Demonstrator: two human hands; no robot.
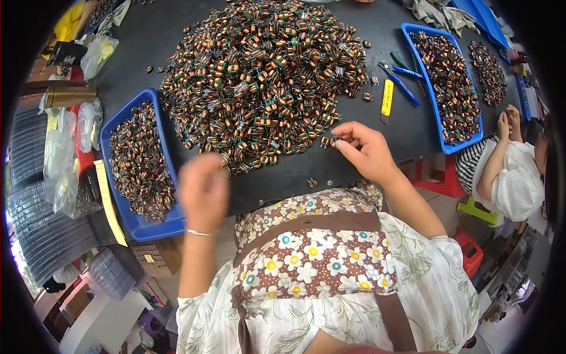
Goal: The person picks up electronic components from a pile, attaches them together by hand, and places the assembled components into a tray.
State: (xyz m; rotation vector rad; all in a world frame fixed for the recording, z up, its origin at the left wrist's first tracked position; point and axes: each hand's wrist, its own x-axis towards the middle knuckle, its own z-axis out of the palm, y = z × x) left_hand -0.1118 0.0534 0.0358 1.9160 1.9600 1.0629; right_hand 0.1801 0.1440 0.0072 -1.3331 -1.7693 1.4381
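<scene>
A large heap of small copper-wound coils (259,76) with wire legs and some green parts covers the middle of the dark table. My right hand (368,152) is at the heap's near right edge, thumb and forefinger pinched on a single coil (335,141). Another loose coil lies just left of those fingertips. My left hand (203,192) is smeared by motion between the heap and the left blue tray (138,229), so its fingers cannot be read. Coils fill most of that tray. Near the table's front edge lies a small group of coils (312,182).
Right of the heap lie a yellow utility knife (387,100) and blue-handled pliers (404,88). A second blue tray (453,148) holds more coils, with a smaller coil pile (488,74) beyond it. Another person's hands (508,124) are at the far right.
</scene>
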